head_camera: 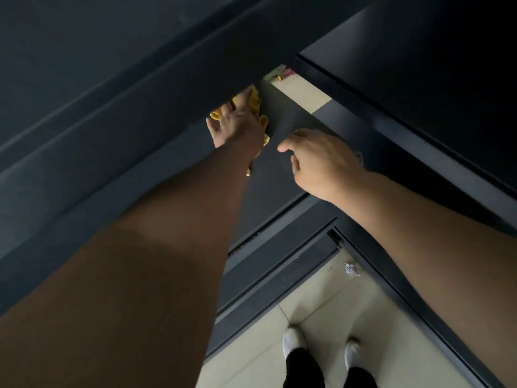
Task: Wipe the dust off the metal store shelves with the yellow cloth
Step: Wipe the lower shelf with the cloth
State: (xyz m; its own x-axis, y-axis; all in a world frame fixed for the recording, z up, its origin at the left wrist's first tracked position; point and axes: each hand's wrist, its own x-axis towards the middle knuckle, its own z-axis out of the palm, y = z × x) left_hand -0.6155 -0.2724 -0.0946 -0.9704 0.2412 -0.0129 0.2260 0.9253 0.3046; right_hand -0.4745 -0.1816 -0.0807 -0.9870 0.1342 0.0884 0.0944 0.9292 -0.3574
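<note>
**Yellow cloth** (256,103): bunched under the left hand on a dark metal shelf (282,175), at the shelf's far end. Yellow folds show past the fingers, beside the thumb side and along the right edge of the palm. A strip of it shows below the wrist.

**Left hand** (237,123): arm stretched forward from the lower left. The palm lies flat on the cloth, pressing it to the shelf, with the thumb spread out to the left. The fingers are extended rather than closed round the cloth. Their tips are hidden under the shelf above (112,88).

**Right hand** (321,161): rests on the same shelf, just right of the left hand and apart from the cloth. Back of the hand up, fingers loosely bent, forefinger pointing left. It holds nothing.

**Shelving**: dark blue-grey metal, several levels. The upper level fills the left and top of the view. A lower shelf (279,264) juts out beneath the wiped one. A second dark unit (419,65) stands to the right.

**Floor** (321,312): pale tiles, seen at the bottom and through a gap beyond the shelf.

**Paper scrap** (351,269): small, white, crumpled, on the floor by the right unit's base.

**Shoes** (292,341): a white pair, with black trouser legs, standing on the tiles.

**Blurred coloured items** (282,74): at the far end of the gap, too indistinct to name.
</note>
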